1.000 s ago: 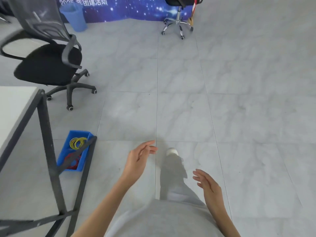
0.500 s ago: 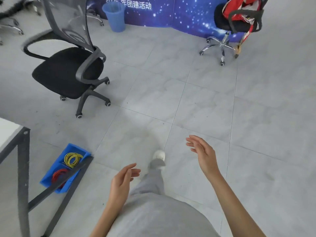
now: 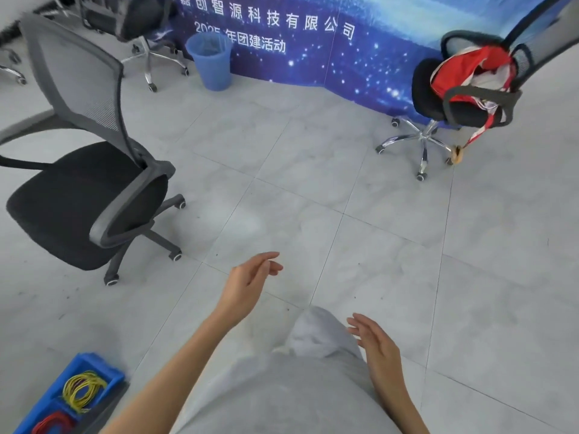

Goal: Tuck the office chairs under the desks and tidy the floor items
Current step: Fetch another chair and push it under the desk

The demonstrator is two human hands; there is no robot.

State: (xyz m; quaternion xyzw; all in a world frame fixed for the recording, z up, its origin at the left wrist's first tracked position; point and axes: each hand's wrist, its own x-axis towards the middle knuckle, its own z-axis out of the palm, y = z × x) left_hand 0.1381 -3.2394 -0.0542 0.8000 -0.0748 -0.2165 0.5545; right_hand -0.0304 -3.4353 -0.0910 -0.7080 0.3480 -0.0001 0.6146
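Observation:
A grey mesh-backed office chair (image 3: 84, 195) with a black seat stands at the left on the tiled floor, away from any desk. A second black chair (image 3: 438, 101) on a chrome base stands at the far right, with a red and white bag (image 3: 470, 76) lying on it. A blue tray (image 3: 103, 371) of yellow and red bands lies on the floor at the lower left. My left hand (image 3: 247, 283) hangs in front of me with relaxed fingers and holds nothing. My right hand (image 3: 379, 346), lower and closer, is relaxed and holds nothing too.
A blue waste bin (image 3: 211, 62) stands against a blue starry banner (image 3: 313, 51) along the back. More chairs on chrome bases (image 3: 150, 57) stand at the far left. My grey trouser leg (image 3: 313, 333) steps over the pale tiles between the two chairs.
I have walked forward and the view has tilted up, so both chairs and the bin are closer. The desk frame has left the view. My hands have swapped swing positions.

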